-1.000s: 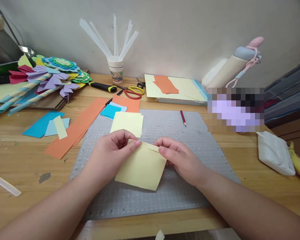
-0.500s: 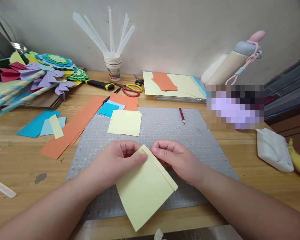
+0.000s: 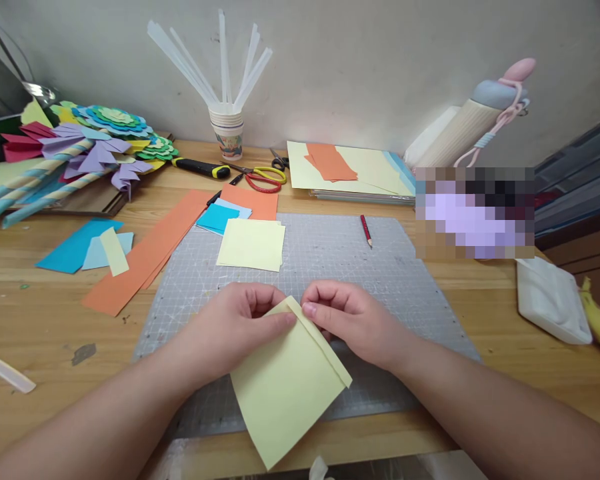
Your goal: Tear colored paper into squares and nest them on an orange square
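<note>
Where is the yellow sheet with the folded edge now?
Lower middle of the head view: the yellow sheet is pinched in the left hand, over the near edge of the grey mat, with the right hand at its fold.

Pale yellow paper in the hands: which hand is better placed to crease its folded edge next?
Probably the right hand: its thumb is at or near the upper end of the folded edge. The left hand holds the pale yellow paper, thumb on its face, so suits steadying.
</note>
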The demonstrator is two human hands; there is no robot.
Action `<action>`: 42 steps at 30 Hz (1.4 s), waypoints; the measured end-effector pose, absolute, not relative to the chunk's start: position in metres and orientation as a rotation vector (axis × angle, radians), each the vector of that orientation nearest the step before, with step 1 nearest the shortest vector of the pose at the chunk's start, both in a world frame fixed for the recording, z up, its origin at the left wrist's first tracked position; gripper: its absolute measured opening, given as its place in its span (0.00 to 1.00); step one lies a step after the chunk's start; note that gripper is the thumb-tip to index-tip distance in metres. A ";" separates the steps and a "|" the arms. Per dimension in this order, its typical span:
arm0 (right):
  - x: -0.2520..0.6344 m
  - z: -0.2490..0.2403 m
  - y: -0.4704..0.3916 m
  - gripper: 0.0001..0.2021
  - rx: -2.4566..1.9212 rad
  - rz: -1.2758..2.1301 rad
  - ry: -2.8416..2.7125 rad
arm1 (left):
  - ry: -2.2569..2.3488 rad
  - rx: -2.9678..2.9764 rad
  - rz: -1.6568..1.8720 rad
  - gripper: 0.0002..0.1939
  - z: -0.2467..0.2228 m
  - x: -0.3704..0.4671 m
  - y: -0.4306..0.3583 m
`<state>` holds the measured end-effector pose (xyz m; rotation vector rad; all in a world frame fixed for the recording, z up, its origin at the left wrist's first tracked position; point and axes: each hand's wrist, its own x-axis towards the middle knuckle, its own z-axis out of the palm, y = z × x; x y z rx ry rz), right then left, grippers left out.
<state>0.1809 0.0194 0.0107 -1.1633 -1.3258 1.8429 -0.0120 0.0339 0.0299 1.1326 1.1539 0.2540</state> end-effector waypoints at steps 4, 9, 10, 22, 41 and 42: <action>0.180 0.011 0.018 0.10 -1.213 1.708 -1.431 | 1.155 1.122 0.256 0.14 0.029 -0.013 0.033; 0.178 0.006 0.012 0.09 -1.312 1.524 -1.534 | 1.150 1.132 0.283 0.14 0.029 -0.011 0.032; 0.178 0.005 0.011 0.09 -1.328 1.485 -1.549 | 1.151 1.137 0.287 0.14 0.029 -0.010 0.032; 0.181 0.008 0.017 0.13 -1.254 1.648 -1.440 | 1.121 1.112 0.552 0.17 0.026 -0.012 0.035; 0.182 0.014 0.018 0.15 -1.254 1.788 -1.458 | 1.159 1.398 0.498 0.06 0.026 -0.010 0.032; 0.181 0.015 0.018 0.15 -1.257 1.789 -1.452 | 1.158 1.413 0.498 0.06 0.026 -0.010 0.032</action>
